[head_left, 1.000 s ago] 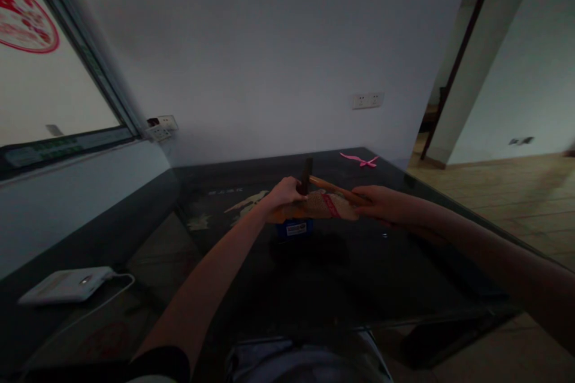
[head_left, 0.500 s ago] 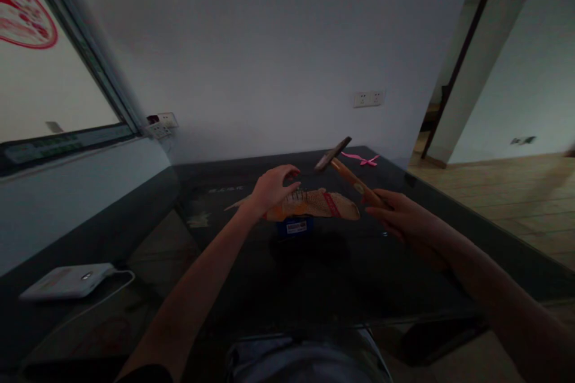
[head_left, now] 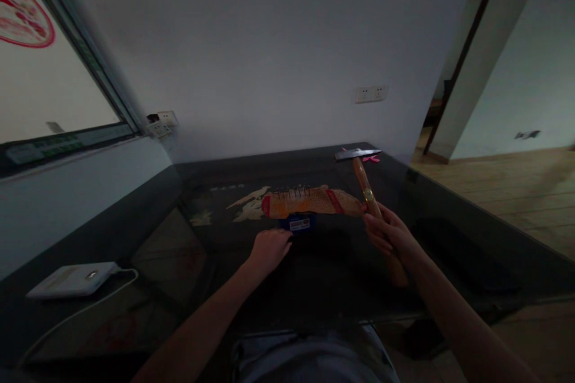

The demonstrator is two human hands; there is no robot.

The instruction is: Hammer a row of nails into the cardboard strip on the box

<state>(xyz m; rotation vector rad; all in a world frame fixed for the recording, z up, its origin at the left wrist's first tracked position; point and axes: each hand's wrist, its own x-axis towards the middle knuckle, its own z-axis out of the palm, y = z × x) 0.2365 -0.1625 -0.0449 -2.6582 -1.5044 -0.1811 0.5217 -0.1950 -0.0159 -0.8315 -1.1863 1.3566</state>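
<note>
My right hand [head_left: 389,230] is wrapped round the wooden handle of a hammer [head_left: 365,182], its metal head raised at the far right of the table. My left hand [head_left: 269,250], fingers curled, is at the near side of a small blue box [head_left: 300,223]. What its fingers hold, if anything, is hidden. On or just behind the box lies a long tan, patterned piece [head_left: 314,200] with red bands. Several thin dark nails [head_left: 296,191] stand upright along it. The right end of this piece comes close to my right hand.
On the dark glossy table [head_left: 332,287] a white power bank [head_left: 72,280] with a cable lies at the left. A pink ribbon [head_left: 372,159] is at the far right corner, partly behind the hammer head. A dark flat object [head_left: 467,254] lies at the right. Behind stands a wall.
My left hand has left the nails and come down towards me to the blue box. My right hand has turned the hammer more upright, its head now farther right.
</note>
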